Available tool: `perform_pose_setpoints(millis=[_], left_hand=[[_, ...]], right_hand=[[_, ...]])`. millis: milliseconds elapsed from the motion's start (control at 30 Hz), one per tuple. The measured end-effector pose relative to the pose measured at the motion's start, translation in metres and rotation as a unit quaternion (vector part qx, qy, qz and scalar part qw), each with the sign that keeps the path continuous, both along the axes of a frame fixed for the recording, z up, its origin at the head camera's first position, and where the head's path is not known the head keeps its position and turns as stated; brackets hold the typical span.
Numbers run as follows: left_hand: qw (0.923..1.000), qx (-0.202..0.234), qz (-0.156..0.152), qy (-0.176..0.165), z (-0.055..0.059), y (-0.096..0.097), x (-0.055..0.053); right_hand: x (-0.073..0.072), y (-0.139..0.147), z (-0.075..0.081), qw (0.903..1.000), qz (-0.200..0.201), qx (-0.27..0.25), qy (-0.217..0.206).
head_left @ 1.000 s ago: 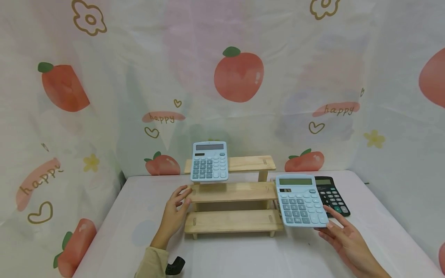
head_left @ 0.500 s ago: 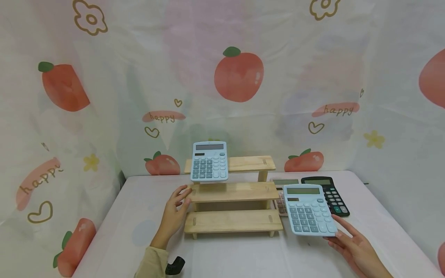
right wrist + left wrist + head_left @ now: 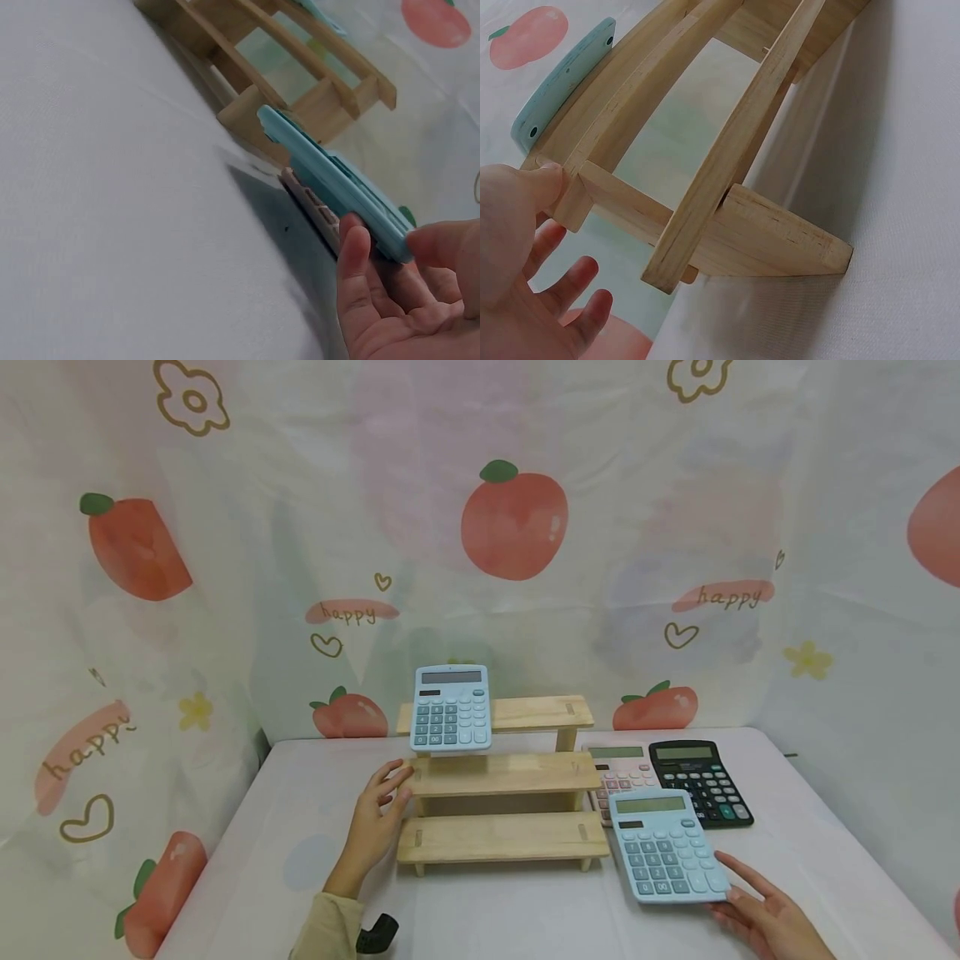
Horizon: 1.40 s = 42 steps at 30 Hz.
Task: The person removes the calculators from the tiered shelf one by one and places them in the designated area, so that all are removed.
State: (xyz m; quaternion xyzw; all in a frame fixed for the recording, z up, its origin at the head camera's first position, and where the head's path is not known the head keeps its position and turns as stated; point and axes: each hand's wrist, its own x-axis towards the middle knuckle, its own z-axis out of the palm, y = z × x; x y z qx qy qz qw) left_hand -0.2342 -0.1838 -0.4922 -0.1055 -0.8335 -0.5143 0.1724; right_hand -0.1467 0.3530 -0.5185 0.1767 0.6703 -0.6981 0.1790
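Observation:
A wooden three-tier stand point(image 3: 502, 839) stands on the table, a light-blue calculator point(image 3: 452, 710) leaning on its top tier at the left. My left hand point(image 3: 375, 827) pinches the left end of the middle shelf point(image 3: 577, 191), thumb on its edge, the other fingers spread below. At the stand's right, my right hand point(image 3: 768, 914) holds a second light-blue calculator point(image 3: 667, 847) by its lower right corner. In the right wrist view this calculator point(image 3: 337, 180) is tilted, thumb on one face and fingers beneath, raised over the table with its shadow below.
Behind the held calculator, a pink calculator point(image 3: 618, 767) and a black calculator point(image 3: 705, 777) lie side by side on the white table point(image 3: 487, 918). A black object point(image 3: 378, 935) sits by the left sleeve. A fruit-printed cloth point(image 3: 513, 635) hangs behind.
My right hand has brought the light-blue calculator down towards the front and slightly right, uncovering the pink and black calculators behind it. My left hand stays at the shelf end.

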Motion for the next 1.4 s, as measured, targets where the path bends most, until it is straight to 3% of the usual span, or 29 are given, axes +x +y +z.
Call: perform_pose_setpoints(millis=[300,800,1200,1400], left_hand=[[1.0000,0.000,-0.002,0.007,-0.001,0.000,-0.001],[1.0000,-0.001,-0.004,0.008,-0.001,0.000,-0.001],[1.0000,0.000,-0.003,0.003,-0.002,-0.001,-0.001],[1.0000,0.002,-0.004,0.005,-0.003,-0.001,-0.001]], right_hand=[[0.010,-0.001,-0.007,0.9998,-0.001,-0.016,-0.014],[0.015,-0.001,-0.016,0.9978,0.010,-0.065,-0.011],[0.014,0.002,-0.014,0.9952,0.029,-0.092,-0.014],[0.013,0.001,-0.012,0.9957,0.043,-0.079,-0.021]])
